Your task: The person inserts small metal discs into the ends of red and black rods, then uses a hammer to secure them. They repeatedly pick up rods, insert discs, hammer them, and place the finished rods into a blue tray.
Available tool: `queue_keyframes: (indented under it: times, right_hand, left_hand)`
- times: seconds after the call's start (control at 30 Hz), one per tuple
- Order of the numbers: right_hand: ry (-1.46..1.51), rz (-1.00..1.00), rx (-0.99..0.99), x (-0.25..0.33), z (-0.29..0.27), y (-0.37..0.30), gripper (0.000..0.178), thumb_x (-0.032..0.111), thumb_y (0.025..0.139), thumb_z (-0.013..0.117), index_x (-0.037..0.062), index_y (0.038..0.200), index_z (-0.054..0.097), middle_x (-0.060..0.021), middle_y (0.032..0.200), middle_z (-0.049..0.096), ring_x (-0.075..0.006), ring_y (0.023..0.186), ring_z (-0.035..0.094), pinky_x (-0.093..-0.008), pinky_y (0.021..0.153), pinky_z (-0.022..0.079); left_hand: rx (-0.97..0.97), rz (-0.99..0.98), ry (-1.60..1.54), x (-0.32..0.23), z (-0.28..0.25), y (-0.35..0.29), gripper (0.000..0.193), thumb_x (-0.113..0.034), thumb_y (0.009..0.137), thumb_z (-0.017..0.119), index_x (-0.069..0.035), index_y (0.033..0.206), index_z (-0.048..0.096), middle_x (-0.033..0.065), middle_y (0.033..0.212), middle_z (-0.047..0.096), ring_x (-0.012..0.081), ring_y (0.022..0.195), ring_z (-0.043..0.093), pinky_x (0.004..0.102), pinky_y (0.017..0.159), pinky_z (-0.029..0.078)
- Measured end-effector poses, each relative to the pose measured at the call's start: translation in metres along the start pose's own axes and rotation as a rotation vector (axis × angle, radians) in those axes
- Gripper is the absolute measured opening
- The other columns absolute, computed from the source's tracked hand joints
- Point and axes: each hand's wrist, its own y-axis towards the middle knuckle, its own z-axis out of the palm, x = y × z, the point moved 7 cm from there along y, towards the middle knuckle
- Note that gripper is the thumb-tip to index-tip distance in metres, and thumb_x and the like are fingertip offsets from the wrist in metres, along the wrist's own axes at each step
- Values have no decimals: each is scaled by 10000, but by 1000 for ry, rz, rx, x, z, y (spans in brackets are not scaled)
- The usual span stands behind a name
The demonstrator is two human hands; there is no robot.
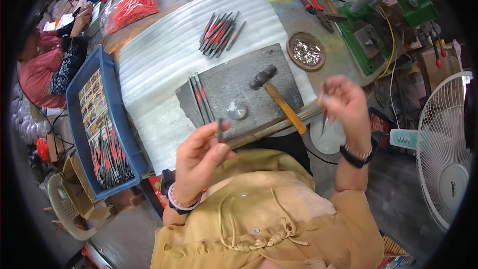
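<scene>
Above the front edge of the bench, my left hand (201, 157) pinches a slim dark tool (220, 130) that looks like tweezers, held upright. My right hand (343, 100), raised off to the right, has its fingertips closed on a slim dark-and-red piece (324, 114), probably of the same sort; blur hides its details. Between the hands lies a flat grey slab (239, 82). On it are a hammer (284, 107) with a wooden handle, a small clear round disc (236, 110) and a few black-and-red slim tools (200, 97). Several more such tools (219, 35) are heaped beyond the slab.
A blue tray (142, 172) of similar tools stands left. Beyond it are a bag of red pieces (133, 5) and another person (47, 77). At right are a dish of shiny bits (306, 52), pliers (311, 0), a green press (366, 45) and a fan (445, 154).
</scene>
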Motion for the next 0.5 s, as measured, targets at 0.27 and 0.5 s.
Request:
queue_keyframes:
  times: [0.27,0.5]
  right_hand:
    - [323,144,480,18,127,-47,76,42,919,574,0,942,515,-41,800,591,-40,636,583,-188,524,440]
    - [146,-154,327,32,147,-40,44,21,884,623,-9,892,592,-28,756,612,-37,612,587,-187,506,429]
  left_hand:
    - [118,-59,-93,15,18,4,227,-2,914,604,42,1136,611,67,995,674,101,902,631,237,812,516]
    - [63,22,-48,11,7,-6,136,-7,895,628,24,1027,643,73,947,688,104,847,642,240,767,530]
